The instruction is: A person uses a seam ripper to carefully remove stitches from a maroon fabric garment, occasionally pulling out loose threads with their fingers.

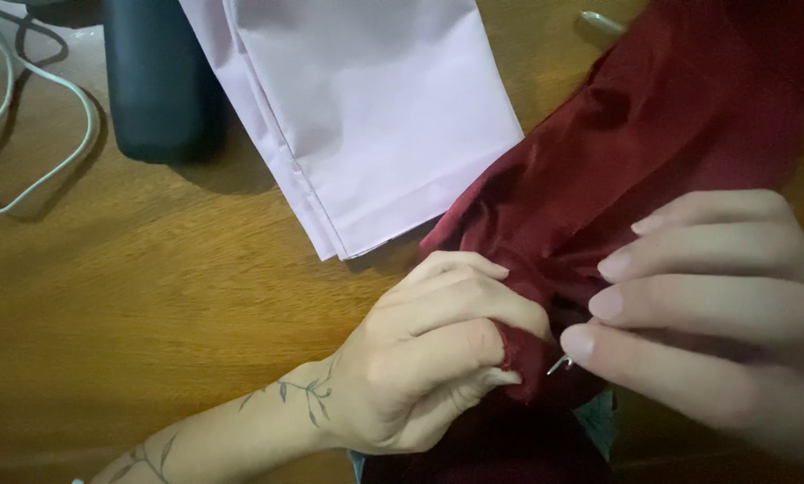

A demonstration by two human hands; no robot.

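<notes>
1. Dark red satin-like fabric (635,152), bunched, runs from the wooden table's (151,296) far right corner down to its near edge.
2. Left hand (429,358) pinches a frayed fold of the fabric between thumb and curled fingers.
3. Right hand (715,305) rests on the fabric, fingertips pressed together on a small silver pin (559,364).
4. Folded pale pink cloth (366,116) lies at the far edge, touching the red fabric.
5. Dark cylindrical object (155,81) and white cable (25,134): far left corner.
</notes>
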